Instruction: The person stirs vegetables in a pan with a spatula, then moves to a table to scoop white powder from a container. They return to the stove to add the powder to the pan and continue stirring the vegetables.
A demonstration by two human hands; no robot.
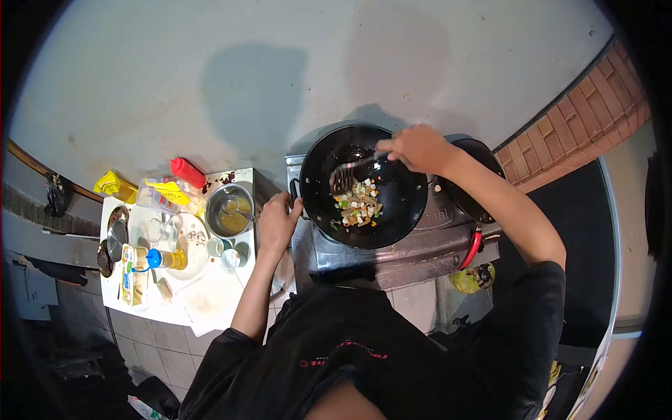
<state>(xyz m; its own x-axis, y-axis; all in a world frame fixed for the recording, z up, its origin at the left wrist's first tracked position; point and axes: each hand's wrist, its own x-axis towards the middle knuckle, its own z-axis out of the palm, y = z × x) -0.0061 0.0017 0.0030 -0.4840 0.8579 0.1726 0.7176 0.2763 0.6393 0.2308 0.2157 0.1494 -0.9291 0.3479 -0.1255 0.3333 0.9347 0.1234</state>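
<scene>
wok [399, 203] rim open above | left: crowded table [210, 301]

Black wok [392, 203] on steel stove [427, 241]; cluttered white table [210, 297] beside.

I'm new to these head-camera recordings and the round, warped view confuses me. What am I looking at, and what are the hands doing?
There is one picture, from a camera on the person's head, looking down; the wide lens bends the edges. The person's right hand holds a slotted spatula over chopped food in a black wok on a stove. The left hand grips the wok's side handle. To the left, a white counter carries a steel bowl, a red bottle, a blue-capped bottle and small dishes.
</scene>
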